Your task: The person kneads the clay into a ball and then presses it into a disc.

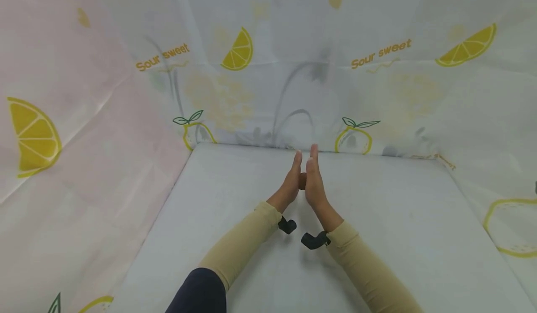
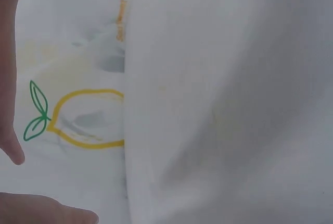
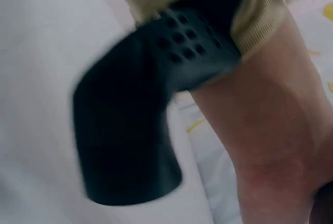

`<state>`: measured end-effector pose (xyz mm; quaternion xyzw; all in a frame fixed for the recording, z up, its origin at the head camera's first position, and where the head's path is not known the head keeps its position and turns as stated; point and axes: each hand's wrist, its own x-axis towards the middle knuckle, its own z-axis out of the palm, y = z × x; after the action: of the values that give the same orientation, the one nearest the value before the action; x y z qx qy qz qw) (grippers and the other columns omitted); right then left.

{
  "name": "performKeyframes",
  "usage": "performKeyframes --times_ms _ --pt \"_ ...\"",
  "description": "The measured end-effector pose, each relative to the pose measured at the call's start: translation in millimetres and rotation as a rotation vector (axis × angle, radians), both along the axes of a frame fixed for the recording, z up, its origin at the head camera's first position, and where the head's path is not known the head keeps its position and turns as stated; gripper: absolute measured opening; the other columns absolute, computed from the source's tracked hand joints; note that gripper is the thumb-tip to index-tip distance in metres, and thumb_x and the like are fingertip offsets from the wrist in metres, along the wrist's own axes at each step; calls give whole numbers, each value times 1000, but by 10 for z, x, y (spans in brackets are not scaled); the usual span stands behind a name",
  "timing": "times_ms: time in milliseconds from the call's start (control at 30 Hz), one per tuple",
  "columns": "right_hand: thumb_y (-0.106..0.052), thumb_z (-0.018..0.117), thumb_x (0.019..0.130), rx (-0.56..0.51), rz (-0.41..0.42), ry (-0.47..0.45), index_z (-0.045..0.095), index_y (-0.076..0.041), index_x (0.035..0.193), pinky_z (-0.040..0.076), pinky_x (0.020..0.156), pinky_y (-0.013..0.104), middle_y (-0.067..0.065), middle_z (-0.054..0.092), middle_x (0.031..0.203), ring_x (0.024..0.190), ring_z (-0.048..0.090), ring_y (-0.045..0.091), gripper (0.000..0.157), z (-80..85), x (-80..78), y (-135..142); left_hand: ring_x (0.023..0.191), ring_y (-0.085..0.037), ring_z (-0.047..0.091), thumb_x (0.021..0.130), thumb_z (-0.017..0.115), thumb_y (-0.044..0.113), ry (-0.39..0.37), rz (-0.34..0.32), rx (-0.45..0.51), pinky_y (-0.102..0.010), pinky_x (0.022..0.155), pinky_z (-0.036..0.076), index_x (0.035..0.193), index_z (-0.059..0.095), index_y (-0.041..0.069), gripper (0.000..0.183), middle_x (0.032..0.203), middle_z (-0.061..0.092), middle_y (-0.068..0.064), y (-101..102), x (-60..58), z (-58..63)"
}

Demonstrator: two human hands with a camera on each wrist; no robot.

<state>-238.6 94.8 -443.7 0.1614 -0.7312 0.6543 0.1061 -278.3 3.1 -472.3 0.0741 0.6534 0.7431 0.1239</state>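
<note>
A small brown rounded lump sits between two palms that face each other above the white table. The left hand touches it from the left, fingers straight and pointing away. On the other side the right hand presses against it, also with straight fingers. What the lump is made of cannot be told. In the right wrist view, a bare wrist wears a black band with a bent black piece, and a dark brown edge shows in the corner. Parts of fingers show at the left wrist view's edge.
The white table lies under both arms. A lemon-printed sheet rises behind it and along both sides. Black wrist pieces stick out inward from both cuffs, close to each other.
</note>
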Motion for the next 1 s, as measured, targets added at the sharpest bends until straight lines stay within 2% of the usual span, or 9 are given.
performKeyframes --times_ms 33,67,167,233,300,567,633,767,1000 --pt "-20 15 112 -6 -12 -15 -7 2 160 0 125 41 15 -5 170 156 -5 23 57 -48 -57 25 129 -14 42 97 16 78 6 -21 -9 -47 123 6 165 7 12 94 139 56 -11 17 15 -4" --pt "-23 14 112 -17 -23 -30 -6 -1 161 0 125 40 13 -5 170 156 -5 20 57 -100 -116 52 119 -12 44 97 15 77 14 -38 -10 -46 123 7 165 8 11 94 115 62 -13 35 25 -7" --pt "-38 13 112 -37 -62 -90 -5 -6 163 0 125 37 8 -3 171 155 -4 15 63 -144 -211 118 121 -12 44 99 14 73 57 -88 -7 -45 124 6 164 6 9 92 115 60 -12 87 53 -13" --pt "-48 13 111 -46 -79 -133 -4 -10 164 0 125 35 3 -3 171 154 -4 10 67 -163 -259 163 148 -12 22 100 15 72 79 -112 20 -44 124 0 164 4 8 91 158 37 -10 112 70 -1" --pt "-54 13 109 -53 -94 -174 -3 -12 164 0 124 34 -1 -2 171 154 -3 7 71 -173 -288 205 155 -13 -6 101 17 71 85 -135 70 -45 124 -3 164 -3 9 90 170 -5 -3 128 81 13" --pt "-57 12 108 -43 -121 -248 -3 -10 164 -2 124 34 1 -3 171 154 -5 10 74 -331 -358 325 155 -18 -9 104 11 65 133 -137 134 -43 125 -1 163 -6 8 84 171 -7 -7 119 55 92" --pt "-53 11 109 -51 -110 -243 -4 -10 163 -2 124 34 2 -4 171 154 -6 10 71 -371 -343 317 155 -17 -9 105 12 64 153 -119 136 -42 125 0 163 -5 8 83 171 -8 -6 110 36 112" --pt "-35 12 112 -62 -54 -180 -8 -1 161 -3 125 39 11 -9 170 155 -8 17 63 -229 -130 219 155 -13 -8 105 12 64 178 -78 72 -41 125 0 164 -3 13 80 171 -7 1 90 14 141" --pt "-18 17 112 1 -40 -73 -6 10 158 -1 125 44 23 -5 168 156 -6 28 58 4 125 42 155 -14 -3 107 14 60 115 14 -63 -45 125 1 165 3 21 72 171 0 5 76 -8 95"
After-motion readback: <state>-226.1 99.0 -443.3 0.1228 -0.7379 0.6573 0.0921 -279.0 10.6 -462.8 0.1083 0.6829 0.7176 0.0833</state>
